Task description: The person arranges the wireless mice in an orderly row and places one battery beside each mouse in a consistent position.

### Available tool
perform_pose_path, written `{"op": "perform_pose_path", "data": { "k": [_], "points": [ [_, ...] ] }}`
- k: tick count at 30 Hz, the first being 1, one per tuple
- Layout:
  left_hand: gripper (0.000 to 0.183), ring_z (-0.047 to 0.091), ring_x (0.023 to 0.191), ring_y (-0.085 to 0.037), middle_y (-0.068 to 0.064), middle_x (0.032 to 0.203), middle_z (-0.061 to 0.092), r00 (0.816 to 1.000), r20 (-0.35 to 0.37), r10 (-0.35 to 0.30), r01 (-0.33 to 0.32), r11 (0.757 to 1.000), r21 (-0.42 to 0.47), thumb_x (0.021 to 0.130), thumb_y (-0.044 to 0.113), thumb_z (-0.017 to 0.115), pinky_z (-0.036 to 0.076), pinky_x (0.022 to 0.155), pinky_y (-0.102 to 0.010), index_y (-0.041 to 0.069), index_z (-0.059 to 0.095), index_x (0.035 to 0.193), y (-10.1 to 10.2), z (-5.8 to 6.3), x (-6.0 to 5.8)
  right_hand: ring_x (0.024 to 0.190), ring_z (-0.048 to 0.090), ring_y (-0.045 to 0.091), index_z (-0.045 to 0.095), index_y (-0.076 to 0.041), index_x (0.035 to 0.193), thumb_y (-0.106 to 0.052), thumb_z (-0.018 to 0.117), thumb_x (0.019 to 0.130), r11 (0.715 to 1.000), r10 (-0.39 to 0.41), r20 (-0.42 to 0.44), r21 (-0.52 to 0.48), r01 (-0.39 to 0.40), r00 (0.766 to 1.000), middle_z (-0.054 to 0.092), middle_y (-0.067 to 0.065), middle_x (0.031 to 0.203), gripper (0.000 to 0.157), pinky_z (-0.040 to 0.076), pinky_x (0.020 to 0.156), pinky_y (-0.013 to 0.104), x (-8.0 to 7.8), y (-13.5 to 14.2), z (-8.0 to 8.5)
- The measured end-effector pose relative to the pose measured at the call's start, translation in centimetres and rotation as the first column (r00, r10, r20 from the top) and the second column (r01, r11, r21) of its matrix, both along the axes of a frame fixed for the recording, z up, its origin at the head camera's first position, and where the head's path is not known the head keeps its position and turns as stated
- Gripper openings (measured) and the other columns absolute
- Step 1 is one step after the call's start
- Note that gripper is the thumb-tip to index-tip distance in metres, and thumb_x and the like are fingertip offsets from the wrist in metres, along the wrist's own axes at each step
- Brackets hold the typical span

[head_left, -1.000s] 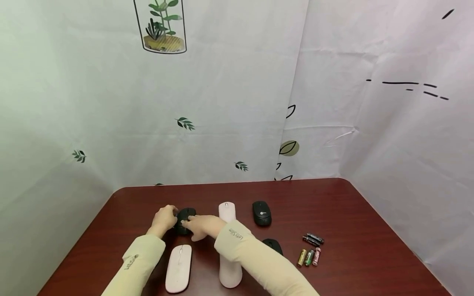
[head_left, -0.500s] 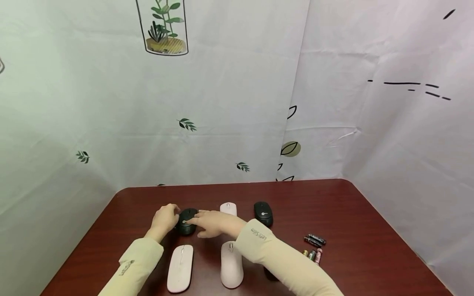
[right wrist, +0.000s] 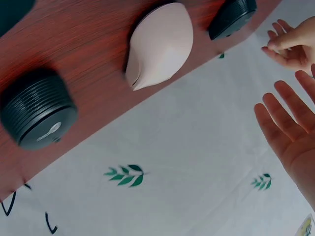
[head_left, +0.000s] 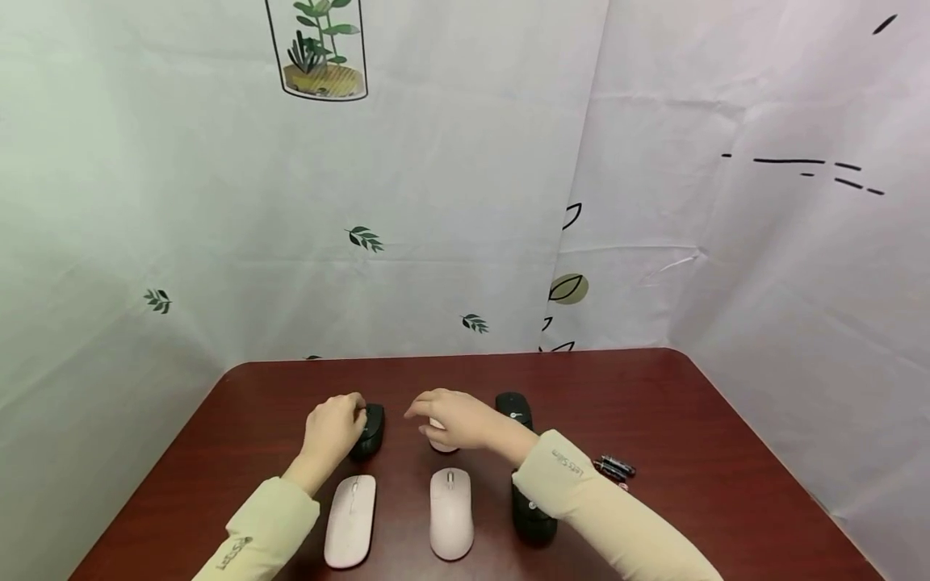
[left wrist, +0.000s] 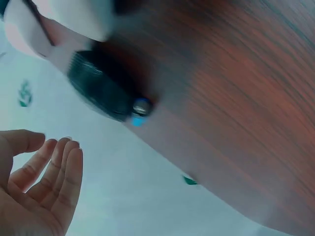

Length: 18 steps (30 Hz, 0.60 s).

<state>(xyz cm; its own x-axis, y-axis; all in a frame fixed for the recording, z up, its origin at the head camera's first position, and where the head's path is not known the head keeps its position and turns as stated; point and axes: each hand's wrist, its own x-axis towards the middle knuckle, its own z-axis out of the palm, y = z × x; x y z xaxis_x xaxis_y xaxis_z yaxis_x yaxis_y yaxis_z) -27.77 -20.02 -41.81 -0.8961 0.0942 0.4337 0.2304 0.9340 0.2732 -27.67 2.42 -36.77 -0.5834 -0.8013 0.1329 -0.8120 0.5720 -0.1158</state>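
Apparently positioning, the left hand curves loosely, empty, beside the black mouse, behind and left of the front-centre white mouse; the right hand spreads, empty, directly behind that landmark. Gripping calls for a tighter curl.

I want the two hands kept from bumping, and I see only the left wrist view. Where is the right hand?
Observer: In the head view, the right hand partly covers the far pale pink computer mouse.
Operator: Is it holding anything?
Observer: No, the right wrist view shows its palm bare.
Operator: Anything farther right?
Observer: Yes, dark batteries lie just right of the right sleeve in the head view.
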Motion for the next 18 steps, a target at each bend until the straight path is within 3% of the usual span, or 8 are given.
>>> {"op": "perform_pose_path", "data": {
  "k": [5, 11, 18],
  "points": [
    [0.009, 0.055, 0.051, -0.016, -0.007, 0.076, 0.069, 0.995, -0.080, -0.062, 0.063, 0.998, 0.006, 0.078, 0.005, 0.071, 0.043, 0.045, -0.030, 0.007, 0.071, 0.087, 2.2, 1.1, 1.3, 0.118, 0.055, 0.018, 0.062, -0.015, 0.119, -0.016, 0.055, 0.094, 0.997, 0.012, -0.028, -0.070, -0.013, 1.000, 0.060, 0.001, 0.124, 0.026, 0.046, 0.096, 0.032, 0.6, 1.9, 0.2],
    [0.010, 0.059, 0.055, -0.015, -0.002, 0.074, 0.068, 0.966, -0.199, -0.167, 0.169, 0.986, -0.007, 0.074, 0.008, 0.075, 0.044, 0.047, -0.027, 0.011, 0.069, 0.081, 5.4, 2.5, 3.1, 0.115, 0.057, 0.020, 0.064, -0.011, 0.114, -0.011, 0.059, 0.091, 0.985, 0.031, -0.095, -0.166, -0.047, 0.995, 0.062, 0.005, 0.122, 0.024, 0.048, 0.093, 0.033, 1.5, 4.1, 0.2],
    [0.011, 0.057, 0.054, -0.009, 0.002, 0.072, 0.065, 0.947, -0.198, -0.252, 0.251, 0.968, -0.029, 0.073, 0.009, 0.076, 0.040, 0.047, -0.020, 0.013, 0.071, 0.082, 8.7, 3.4, 4.9, 0.110, 0.059, 0.020, 0.066, -0.010, 0.110, -0.009, 0.061, 0.089, 0.948, 0.004, -0.146, -0.315, -0.050, 0.989, 0.064, 0.005, 0.116, 0.021, 0.049, 0.091, 0.034, 1.7, 7.6, 0.6]
  ]
}}
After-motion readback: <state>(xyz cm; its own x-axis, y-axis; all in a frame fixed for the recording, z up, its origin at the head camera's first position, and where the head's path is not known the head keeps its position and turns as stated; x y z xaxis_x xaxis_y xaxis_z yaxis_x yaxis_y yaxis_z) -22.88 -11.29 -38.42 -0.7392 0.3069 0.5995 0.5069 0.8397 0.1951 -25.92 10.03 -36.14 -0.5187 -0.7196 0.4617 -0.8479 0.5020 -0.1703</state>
